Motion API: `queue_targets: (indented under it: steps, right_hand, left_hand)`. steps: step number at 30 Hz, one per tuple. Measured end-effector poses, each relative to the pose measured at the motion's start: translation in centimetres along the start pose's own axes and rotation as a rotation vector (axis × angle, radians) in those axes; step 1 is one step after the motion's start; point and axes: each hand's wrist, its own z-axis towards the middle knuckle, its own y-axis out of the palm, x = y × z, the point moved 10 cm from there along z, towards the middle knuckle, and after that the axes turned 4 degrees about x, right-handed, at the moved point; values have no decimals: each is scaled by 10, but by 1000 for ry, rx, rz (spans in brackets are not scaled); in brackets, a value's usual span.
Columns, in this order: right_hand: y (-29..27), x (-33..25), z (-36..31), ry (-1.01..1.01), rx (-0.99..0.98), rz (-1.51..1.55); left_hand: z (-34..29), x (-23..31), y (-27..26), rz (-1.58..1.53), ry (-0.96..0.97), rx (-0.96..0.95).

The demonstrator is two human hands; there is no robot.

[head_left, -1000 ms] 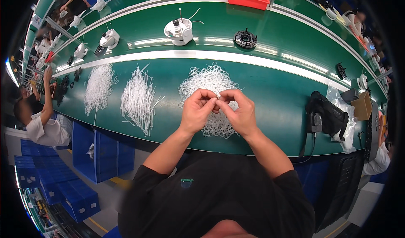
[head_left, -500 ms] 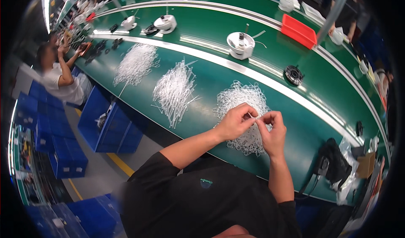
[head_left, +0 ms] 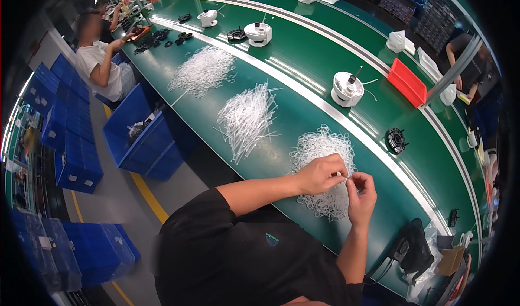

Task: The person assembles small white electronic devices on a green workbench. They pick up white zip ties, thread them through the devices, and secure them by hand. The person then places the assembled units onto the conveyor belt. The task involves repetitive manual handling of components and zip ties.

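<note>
My left hand [head_left: 322, 175] and my right hand [head_left: 362, 198] meet fingertip to fingertip, each pinching a small white cable tie that is mostly hidden by the fingers. Below them spreads a pile of white cable ties bent into loops [head_left: 320, 144], partly covered by my hands. To its left on the green table lies a pile of straight white cable ties [head_left: 246, 119]. Farther left is another pile of looped white ties [head_left: 203, 70].
Beyond the table runs a green conveyor carrying white round-bodied units [head_left: 346, 89], a black ring-shaped part [head_left: 396, 140] and a red tray [head_left: 407, 82]. A black bag [head_left: 414, 246] lies at the right. Blue bins [head_left: 143, 138] stand left, near a seated person [head_left: 103, 62].
The view has shifted, so the table's contents sit lower and mostly farther right. My fingertips have come closer together, still pinching the tie.
</note>
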Motion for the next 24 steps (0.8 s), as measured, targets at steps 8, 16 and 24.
queue_targets:
  steps: [8,16,24]
  right_hand:
    - [-6,-16,1,-61,11,23]
    - [-5,-2,-8,57,-5,342]
    - [-10,16,-10,304,12,448]
  left_hand:
    - [-22,-42,32,-661,-559,-230]
    - [-23,-38,43,-768,-608,-338]
    - [-13,-27,62,-747,-491,-430]
